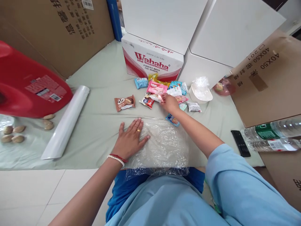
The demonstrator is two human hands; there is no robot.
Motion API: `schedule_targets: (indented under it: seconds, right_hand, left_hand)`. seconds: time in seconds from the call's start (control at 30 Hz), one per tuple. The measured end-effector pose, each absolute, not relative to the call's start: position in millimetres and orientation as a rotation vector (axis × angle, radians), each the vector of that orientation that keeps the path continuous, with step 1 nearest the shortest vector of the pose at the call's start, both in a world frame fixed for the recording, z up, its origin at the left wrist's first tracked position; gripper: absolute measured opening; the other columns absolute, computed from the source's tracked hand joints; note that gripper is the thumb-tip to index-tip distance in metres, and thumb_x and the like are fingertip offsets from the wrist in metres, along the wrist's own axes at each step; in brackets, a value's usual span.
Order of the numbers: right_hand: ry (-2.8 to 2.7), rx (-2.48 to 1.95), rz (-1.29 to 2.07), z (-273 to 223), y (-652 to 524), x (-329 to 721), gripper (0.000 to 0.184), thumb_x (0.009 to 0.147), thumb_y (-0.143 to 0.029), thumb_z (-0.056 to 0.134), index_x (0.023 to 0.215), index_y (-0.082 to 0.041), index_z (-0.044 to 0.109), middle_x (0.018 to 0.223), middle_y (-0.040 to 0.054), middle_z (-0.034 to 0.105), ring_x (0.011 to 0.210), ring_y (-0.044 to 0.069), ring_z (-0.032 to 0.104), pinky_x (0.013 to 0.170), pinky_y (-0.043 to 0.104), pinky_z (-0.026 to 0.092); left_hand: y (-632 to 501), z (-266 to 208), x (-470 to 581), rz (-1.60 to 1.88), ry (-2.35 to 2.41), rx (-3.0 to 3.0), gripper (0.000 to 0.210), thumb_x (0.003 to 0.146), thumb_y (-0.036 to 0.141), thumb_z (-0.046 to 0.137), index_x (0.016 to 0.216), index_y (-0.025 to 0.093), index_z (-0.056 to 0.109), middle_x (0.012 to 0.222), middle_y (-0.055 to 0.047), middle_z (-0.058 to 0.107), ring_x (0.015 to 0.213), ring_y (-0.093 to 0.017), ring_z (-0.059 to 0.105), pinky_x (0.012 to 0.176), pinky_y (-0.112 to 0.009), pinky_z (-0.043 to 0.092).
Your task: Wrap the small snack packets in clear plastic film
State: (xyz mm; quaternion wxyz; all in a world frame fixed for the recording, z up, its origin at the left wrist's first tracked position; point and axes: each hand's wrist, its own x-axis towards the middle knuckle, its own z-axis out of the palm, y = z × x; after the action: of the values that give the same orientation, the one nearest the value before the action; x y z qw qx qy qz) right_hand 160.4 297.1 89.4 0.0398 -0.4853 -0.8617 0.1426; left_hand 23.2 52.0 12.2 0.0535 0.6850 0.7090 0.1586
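Note:
My left hand (131, 138) lies flat with fingers spread, partly on the green cloth and partly on the left edge of a clear plastic sheet (164, 144). Among a pile of small wrapped snacks, my right hand (170, 103) pinches the end of a pale snack packet (155, 98); its fingertips are partly hidden. Around it lie a pink nabati wafer packet (157, 88), a red and white packet (147, 102) and a silver packet (194, 107). Nearer me, a blue packet (172, 120) sits under my right forearm. A brown packet (125, 103) lies apart to the left.
A Wahaha box (152, 59) and white boxes (162, 22) stand behind the snacks. At right are a white tub (201, 96), a phone (240, 143) and plastic bottles (275, 130). A white roll (67, 122) and red jug (30, 84) occupy the left.

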Motion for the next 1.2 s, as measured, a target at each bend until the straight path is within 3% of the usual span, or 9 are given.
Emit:
schedule_targets:
  seconds: [0.13, 0.33, 0.47, 0.6, 0.73, 0.83, 1.03, 1.2]
  right_hand:
    - [-2.651, -1.191, 0.556, 127, 313, 188, 0.055, 0.088, -0.021, 0.069, 0.143, -0.016, 0.060, 0.125, 0.0089, 0.076, 0.110, 0.026, 0.070, 0.097, 0.036, 0.052]
    - [-2.663, -1.260, 0.143, 169, 378, 230, 0.036, 0.087, -0.024, 0.063, 0.122, -0.018, 0.072, 0.109, 0.0069, 0.078, 0.098, 0.026, 0.069, 0.085, 0.033, 0.048]
    - [-2.946, -1.339, 0.015, 157, 399, 235, 0.045, 0.083, -0.026, 0.069, 0.129, -0.023, 0.070, 0.111, 0.0076, 0.076, 0.096, 0.027, 0.067, 0.078, 0.031, 0.042]
    - [-3.314, -1.261, 0.216, 135, 404, 234, 0.050, 0.068, -0.025, 0.084, 0.116, -0.021, 0.072, 0.115, 0.0076, 0.073, 0.096, 0.024, 0.063, 0.077, 0.028, 0.041]
    - [-3.160, -1.362, 0.361, 130, 412, 242, 0.032, 0.071, -0.032, 0.082, 0.099, -0.020, 0.072, 0.091, 0.0011, 0.070, 0.087, 0.020, 0.059, 0.073, 0.028, 0.038]
    - [-2.872, -1.472, 0.656, 134, 414, 259, 0.030, 0.070, -0.039, 0.083, 0.086, -0.019, 0.069, 0.078, -0.0018, 0.063, 0.080, 0.018, 0.056, 0.068, 0.027, 0.037]
    - [-2.122, -1.522, 1.547, 140, 380, 328, 0.061, 0.054, -0.048, 0.097, 0.100, -0.016, 0.075, 0.083, 0.0044, 0.073, 0.075, 0.019, 0.064, 0.065, 0.028, 0.045]
    - [-1.881, -1.818, 1.935, 121, 329, 406, 0.058, 0.051, -0.045, 0.100, 0.094, -0.014, 0.076, 0.083, 0.0065, 0.075, 0.070, 0.017, 0.065, 0.061, 0.025, 0.044]
  left_hand:
    - [52, 13, 24, 0.511, 2.149, 2.077, 0.072, 0.105, 0.054, 0.038, 0.164, 0.014, 0.038, 0.171, -0.020, 0.036, 0.158, -0.035, 0.038, 0.132, -0.068, -0.001]
    - [51, 17, 25, 0.484, 2.164, 2.078, 0.070, 0.106, 0.053, 0.034, 0.163, 0.012, 0.039, 0.171, -0.020, 0.037, 0.158, -0.034, 0.039, 0.132, -0.068, 0.000]
    - [51, 19, 25, 0.449, 2.177, 2.066, 0.069, 0.106, 0.052, 0.036, 0.164, 0.015, 0.040, 0.171, -0.018, 0.037, 0.158, -0.035, 0.039, 0.132, -0.069, 0.004]
    - [50, 19, 25, 0.434, 2.185, 2.057, 0.069, 0.106, 0.052, 0.038, 0.165, 0.016, 0.038, 0.172, -0.017, 0.035, 0.158, -0.035, 0.038, 0.132, -0.070, 0.007]
    - [50, 19, 25, 0.416, 2.186, 2.058, 0.068, 0.107, 0.052, 0.036, 0.164, 0.015, 0.039, 0.172, -0.017, 0.036, 0.159, -0.034, 0.038, 0.132, -0.069, 0.007]
    - [51, 19, 25, 0.421, 2.185, 2.067, 0.069, 0.106, 0.052, 0.037, 0.165, 0.015, 0.038, 0.172, -0.017, 0.037, 0.158, -0.035, 0.038, 0.132, -0.070, 0.008]
    - [51, 17, 24, 0.428, 2.187, 2.075, 0.071, 0.107, 0.054, 0.030, 0.163, 0.012, 0.039, 0.171, -0.018, 0.037, 0.158, -0.034, 0.039, 0.132, -0.068, 0.004]
    - [51, 16, 23, 0.479, 2.158, 2.074, 0.073, 0.106, 0.055, 0.028, 0.164, 0.010, 0.038, 0.170, -0.020, 0.038, 0.157, -0.036, 0.039, 0.132, -0.067, 0.000]
